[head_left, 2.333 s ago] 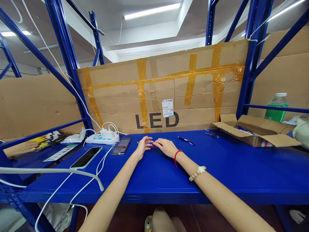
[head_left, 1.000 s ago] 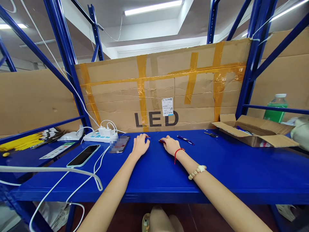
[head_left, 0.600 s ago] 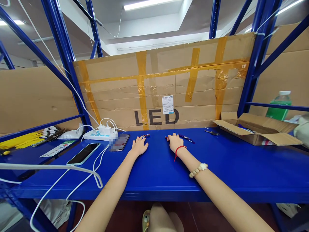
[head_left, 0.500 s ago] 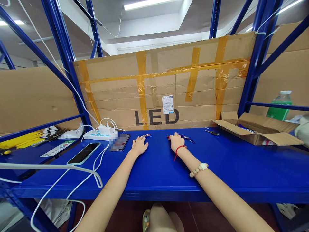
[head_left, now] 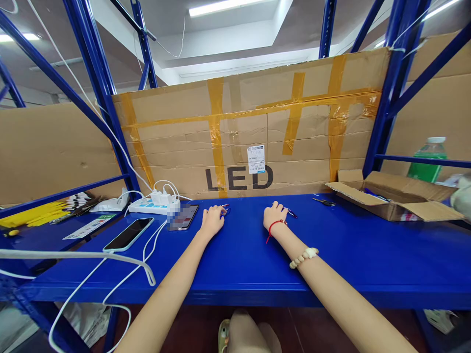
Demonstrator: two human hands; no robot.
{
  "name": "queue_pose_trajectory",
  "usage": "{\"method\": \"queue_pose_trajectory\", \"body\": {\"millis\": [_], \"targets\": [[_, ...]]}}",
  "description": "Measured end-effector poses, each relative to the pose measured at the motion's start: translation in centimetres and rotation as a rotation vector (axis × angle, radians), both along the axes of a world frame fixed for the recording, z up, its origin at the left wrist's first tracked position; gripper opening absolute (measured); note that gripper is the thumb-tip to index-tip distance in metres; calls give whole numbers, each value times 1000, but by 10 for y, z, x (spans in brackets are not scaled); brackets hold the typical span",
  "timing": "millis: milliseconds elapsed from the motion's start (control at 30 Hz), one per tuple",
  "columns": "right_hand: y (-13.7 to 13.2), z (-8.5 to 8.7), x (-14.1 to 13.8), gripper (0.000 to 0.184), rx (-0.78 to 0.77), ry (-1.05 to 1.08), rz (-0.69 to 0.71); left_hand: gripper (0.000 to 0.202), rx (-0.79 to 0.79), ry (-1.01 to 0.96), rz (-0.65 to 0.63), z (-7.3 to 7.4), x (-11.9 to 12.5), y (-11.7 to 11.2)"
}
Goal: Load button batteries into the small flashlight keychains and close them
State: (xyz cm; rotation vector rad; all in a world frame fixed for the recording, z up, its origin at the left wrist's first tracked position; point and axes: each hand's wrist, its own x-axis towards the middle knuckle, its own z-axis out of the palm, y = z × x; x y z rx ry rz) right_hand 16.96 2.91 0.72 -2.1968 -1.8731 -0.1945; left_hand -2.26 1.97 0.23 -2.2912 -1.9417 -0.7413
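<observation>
On the blue tabletop (head_left: 243,255), my left hand (head_left: 212,220) is closed, its fingers curled over a pen (head_left: 225,210). Only a short bit of that pen, dark with red, shows beyond the fingertips. Further right, the fingers of my right hand (head_left: 275,215) are bunched around another pen (head_left: 292,213). Its dark blue end sticks out to the right of the hand, and the rest is hidden. A gap of bare tabletop separates the two hands.
Left of my left hand lie a dark phone (head_left: 186,217), a light-cased phone (head_left: 128,234) and a white power strip (head_left: 149,206) with cables. A small dark object (head_left: 324,201) and an open cardboard box (head_left: 390,208) sit at right. Cardboard (head_left: 176,157) stands behind.
My right hand has shifted slightly right along its pen, its fingers drawn in, and covers more of it. My left fingers have curled in a little over their pen.
</observation>
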Motion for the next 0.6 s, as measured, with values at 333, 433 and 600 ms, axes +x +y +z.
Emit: {"method": "queue_pose_trajectory", "body": {"millis": [333,433,600], "targets": [[7,-7,5,40,11,-11,-64,25,-11,145,236,3,1,-2],[11,-7,9,40,22,-5,-57,26,-21,142,256,2,0,-1],[18,-7,15,36,49,-1,3,25,-33,133,225,2,1,-2]]}}
